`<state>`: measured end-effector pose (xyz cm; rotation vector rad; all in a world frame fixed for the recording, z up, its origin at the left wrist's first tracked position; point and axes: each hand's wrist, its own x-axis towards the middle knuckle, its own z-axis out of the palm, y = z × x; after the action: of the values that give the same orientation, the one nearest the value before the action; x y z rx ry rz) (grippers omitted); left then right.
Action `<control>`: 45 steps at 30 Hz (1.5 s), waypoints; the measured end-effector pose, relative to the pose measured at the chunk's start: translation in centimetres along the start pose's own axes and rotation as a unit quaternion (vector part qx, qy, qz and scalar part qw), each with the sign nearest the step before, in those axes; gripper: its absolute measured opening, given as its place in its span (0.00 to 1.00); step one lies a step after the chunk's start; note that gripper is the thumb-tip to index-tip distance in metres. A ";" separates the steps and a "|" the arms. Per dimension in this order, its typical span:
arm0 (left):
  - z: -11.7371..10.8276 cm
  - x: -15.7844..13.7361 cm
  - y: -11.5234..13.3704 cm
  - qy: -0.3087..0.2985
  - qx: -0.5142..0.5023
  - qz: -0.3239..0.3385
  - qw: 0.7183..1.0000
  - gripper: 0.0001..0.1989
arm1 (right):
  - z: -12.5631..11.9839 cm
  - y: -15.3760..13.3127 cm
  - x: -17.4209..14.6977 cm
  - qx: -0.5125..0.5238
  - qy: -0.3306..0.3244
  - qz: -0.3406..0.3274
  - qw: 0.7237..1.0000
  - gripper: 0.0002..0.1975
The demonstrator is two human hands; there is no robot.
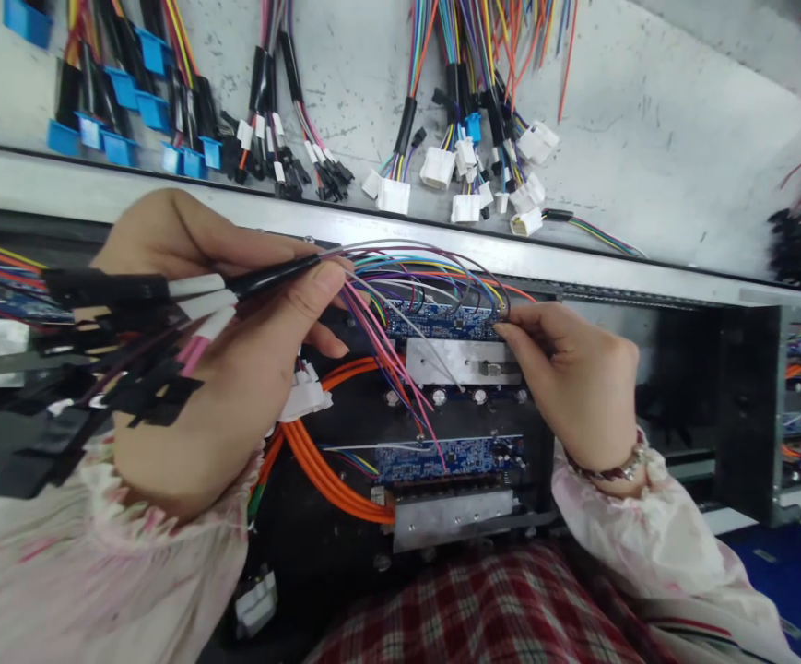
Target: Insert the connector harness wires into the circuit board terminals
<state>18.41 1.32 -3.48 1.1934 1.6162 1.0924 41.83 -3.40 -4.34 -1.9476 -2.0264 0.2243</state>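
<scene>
My left hand pinches the black sleeve of a wire harness. Black connectors with white and pink labels hang from it across my palm and wrist. Loose pink, grey and purple wires fan out from the sleeve to the right. My right hand has its thumb and forefinger closed on the end of a wire at the right part of the upper blue circuit board; the tip is hidden by the fingers. Nearer me lies a second blue circuit board with a metal plate below it.
Behind a metal rail, a pale bench carries wire bundles with blue connectors, black plugs and white connectors. Thick orange cables curve beside the boards. A white connector sits at lower left. A dark frame wall stands on the right.
</scene>
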 end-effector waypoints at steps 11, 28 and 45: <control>0.1 -0.8 0.2 -0.011 -0.082 -0.018 0.996 0.12 | 0.5 -5.4 0.9 0.061 -0.011 -0.145 0.987 0.13; -0.5 -0.7 -0.3 -0.048 -0.175 -0.044 0.982 0.13 | -0.7 -3.9 0.1 0.017 -0.002 -0.154 0.988 0.07; 0.0 -0.1 -1.1 -0.002 -0.096 0.004 0.995 0.12 | 2.3 -3.5 1.4 0.083 0.030 -0.117 0.989 0.03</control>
<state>18.15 1.00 -4.49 1.0754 1.4672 1.2199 37.71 -1.97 -5.13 -1.5846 -2.1019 0.2656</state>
